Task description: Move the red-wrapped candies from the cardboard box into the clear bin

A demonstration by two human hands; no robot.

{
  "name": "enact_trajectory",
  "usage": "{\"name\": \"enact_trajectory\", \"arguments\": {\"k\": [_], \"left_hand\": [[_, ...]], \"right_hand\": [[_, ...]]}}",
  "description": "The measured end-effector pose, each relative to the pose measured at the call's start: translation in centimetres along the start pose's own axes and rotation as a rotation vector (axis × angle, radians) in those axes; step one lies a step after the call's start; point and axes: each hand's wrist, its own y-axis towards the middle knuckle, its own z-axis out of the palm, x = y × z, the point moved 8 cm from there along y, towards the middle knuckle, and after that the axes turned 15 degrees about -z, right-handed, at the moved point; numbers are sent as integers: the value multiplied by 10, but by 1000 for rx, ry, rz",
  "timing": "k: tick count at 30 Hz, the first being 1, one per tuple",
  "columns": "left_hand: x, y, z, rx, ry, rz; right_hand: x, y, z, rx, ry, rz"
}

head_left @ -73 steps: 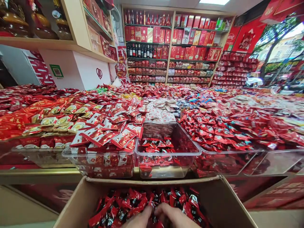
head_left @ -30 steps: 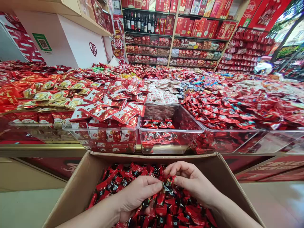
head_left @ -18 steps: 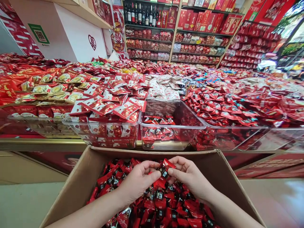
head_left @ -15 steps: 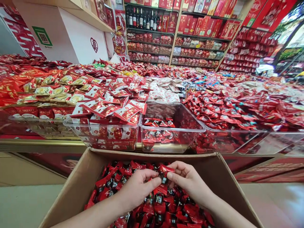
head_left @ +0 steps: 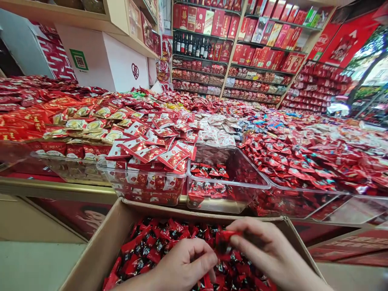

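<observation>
A cardboard box [head_left: 91,258] full of red-and-black wrapped candies [head_left: 151,244] stands in front of me. My right hand [head_left: 263,244] pinches one wrapped candy [head_left: 223,241] between thumb and fingers, just above the pile; motion smears it. Beside it, my left hand [head_left: 189,262] hovers low over the candies with its fingers curled in, and what they hold, if anything, is hidden. Beyond the box, a clear plastic bin [head_left: 228,192] contains a low layer of similar red-and-black candies [head_left: 209,170].
Left of that bin, another clear bin [head_left: 141,180] is heaped with red-and-white packets [head_left: 151,151]. Red packets [head_left: 287,157] pile up at the right. A gold counter edge [head_left: 60,186] runs behind the box. Shelves [head_left: 226,52] with bottles and red boxes rise at the back.
Both hands were at one candy; now they are apart, with the candy in my right hand, and my left hand has curled lower. The view has shifted, so the scene sits lower and further right.
</observation>
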Motion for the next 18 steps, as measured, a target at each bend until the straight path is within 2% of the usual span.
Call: {"name": "enact_trajectory", "arguments": {"k": [4,5,6,8,12,15,18], "left_hand": [[0,2,-4,-30,-40,-38],[2,3,-4,-35,-45,-45],[3,3,-4,-41,-50,-47],[7,5,-4,-38,-67,-49],[17,9,-5,-39,-106,-84],[20,11,-8,-49,-117,-102],[20,12,-9,-40,-120,-94]], "right_hand": [[56,29,-71,-316,-179,-205],[64,40,-83,-356,-223,-232],[66,54,-90,-342,-263,-231],[55,86,-85,-160,-308,-172],[6,128,-44,355,-337,-21],[-28,132,-17,607,-283,156],[-48,123,4,759,-119,337]]}}
